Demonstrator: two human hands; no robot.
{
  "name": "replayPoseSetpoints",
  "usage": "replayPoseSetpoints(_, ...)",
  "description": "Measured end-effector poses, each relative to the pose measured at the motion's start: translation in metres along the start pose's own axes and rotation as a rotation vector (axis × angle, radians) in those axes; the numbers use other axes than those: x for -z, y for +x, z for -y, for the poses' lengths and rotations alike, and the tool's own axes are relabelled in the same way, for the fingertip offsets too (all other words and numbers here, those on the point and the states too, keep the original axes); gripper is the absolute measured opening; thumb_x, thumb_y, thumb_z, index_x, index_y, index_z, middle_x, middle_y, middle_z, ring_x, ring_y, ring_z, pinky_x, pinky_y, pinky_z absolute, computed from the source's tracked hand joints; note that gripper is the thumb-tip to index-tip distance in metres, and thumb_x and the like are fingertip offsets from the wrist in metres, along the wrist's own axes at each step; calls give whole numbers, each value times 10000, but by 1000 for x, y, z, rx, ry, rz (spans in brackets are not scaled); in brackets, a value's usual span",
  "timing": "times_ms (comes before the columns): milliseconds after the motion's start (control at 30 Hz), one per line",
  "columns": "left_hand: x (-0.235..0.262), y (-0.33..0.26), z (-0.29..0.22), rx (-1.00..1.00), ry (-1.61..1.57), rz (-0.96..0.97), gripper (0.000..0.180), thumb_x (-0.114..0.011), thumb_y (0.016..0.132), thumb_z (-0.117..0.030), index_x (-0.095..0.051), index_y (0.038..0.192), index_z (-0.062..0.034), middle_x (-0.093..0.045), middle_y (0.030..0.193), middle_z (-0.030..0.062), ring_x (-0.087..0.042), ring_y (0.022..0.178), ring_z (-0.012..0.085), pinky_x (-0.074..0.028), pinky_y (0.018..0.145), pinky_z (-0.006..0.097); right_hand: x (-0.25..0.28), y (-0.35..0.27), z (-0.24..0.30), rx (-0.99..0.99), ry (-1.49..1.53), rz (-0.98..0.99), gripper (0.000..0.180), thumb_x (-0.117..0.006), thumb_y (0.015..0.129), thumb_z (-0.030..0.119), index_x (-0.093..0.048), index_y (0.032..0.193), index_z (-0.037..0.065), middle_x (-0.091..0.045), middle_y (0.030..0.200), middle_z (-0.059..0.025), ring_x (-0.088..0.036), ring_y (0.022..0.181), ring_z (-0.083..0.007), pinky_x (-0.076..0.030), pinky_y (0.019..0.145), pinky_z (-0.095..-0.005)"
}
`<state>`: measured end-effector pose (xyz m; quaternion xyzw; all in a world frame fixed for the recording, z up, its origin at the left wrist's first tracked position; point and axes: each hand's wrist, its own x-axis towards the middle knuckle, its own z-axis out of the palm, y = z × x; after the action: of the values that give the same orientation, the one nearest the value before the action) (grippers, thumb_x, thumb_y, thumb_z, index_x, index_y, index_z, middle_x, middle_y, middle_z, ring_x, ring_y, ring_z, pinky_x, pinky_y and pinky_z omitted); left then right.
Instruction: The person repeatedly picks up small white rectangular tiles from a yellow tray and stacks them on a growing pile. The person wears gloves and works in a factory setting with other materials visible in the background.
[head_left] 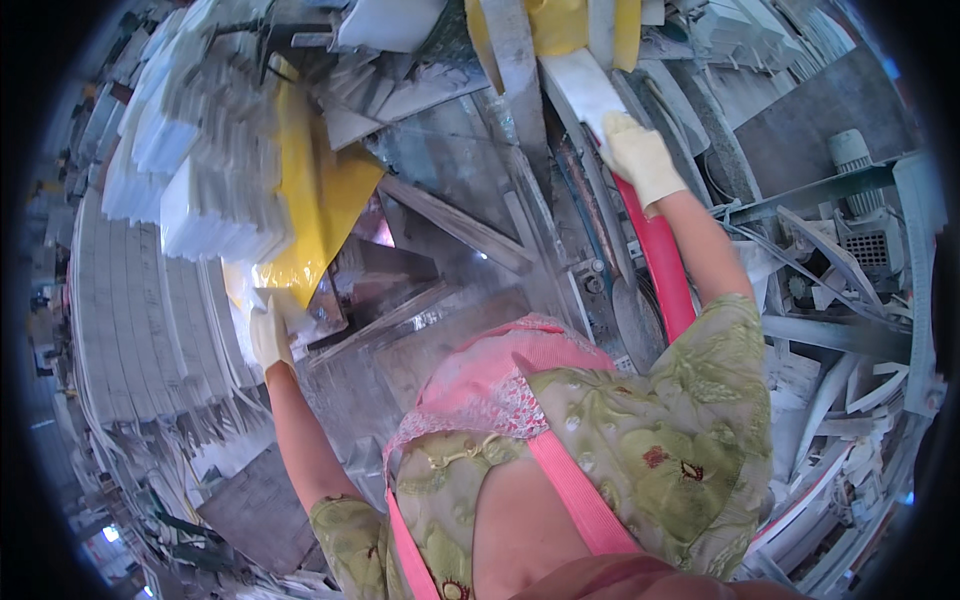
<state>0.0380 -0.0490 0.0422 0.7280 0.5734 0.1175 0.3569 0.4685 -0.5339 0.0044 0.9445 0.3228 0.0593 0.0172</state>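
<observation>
My right hand [640,158], in a cream glove, rests on the near end of a long white slab [584,92] that lies on a narrow track. Its fingers are laid out along the slab's surface. The slab's far end passes under a yellow sheet [556,25] between two grey upright bars. My left hand [269,338], gloved alike, is beside a yellow plastic sheet [318,195] and the lower edge of some white pieces. Motion blurs its fingers, so a grip cannot be made out. Above it stands a tall stack of thin white slabs [215,195].
A red strip [655,262] runs along the track under my right forearm. Grey planks [460,220] cross the dusty space between my hands. Stacked grey strips [140,310] stand at far left. A motor [850,155], metal frame bars [835,335] and white offcuts lie at right.
</observation>
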Motion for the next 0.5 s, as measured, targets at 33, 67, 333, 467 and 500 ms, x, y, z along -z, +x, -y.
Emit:
replayPoseSetpoints(33,5,6,6,-9,-55,92,532,-557,965,-465,-609,1183,18,-681,987,132,-683,819,230,-536,573,354,11,3,-1,-37,-32,29,347,-454,932,210,-643,1117,-15,-721,1013,-247,-719,948,-378,-557,795,-521)
replayPoseSetpoints(67,8,12,10,14,-105,180,496,-556,973,-459,-617,1215,-30,-687,1035,101,-687,850,208,-534,582,332,24,8,-1,-93,-38,65,374,-498,912,295,-715,1010,6,-724,949,-248,-721,906,-395,-561,801,-515)
replayPoseSetpoints(333,10,-15,9,-110,-171,147,585,-534,981,-543,-620,1145,12,-670,991,123,-660,790,188,-550,685,298,53,10,176,-79,1398,190,408,-666,950,402,-713,936,-3,-689,741,-63,-645,636,-146,-493,610,-334)
replayPoseSetpoints(467,24,-25,-9,-93,-121,181,603,-470,987,-508,-624,1105,62,-680,912,193,-681,733,232,-541,647,349,48,-17,349,220,1693,298,345,-656,974,357,-701,957,16,-687,826,-48,-644,723,-131,-492,701,-292)
replayPoseSetpoints(500,28,-23,-11,-88,-113,199,612,-467,992,-523,-625,1118,54,-683,895,175,-671,693,215,-528,635,327,50,-23,386,264,1791,357,353,-660,971,363,-696,956,12,-685,816,-50,-661,734,-135,-501,704,-297)
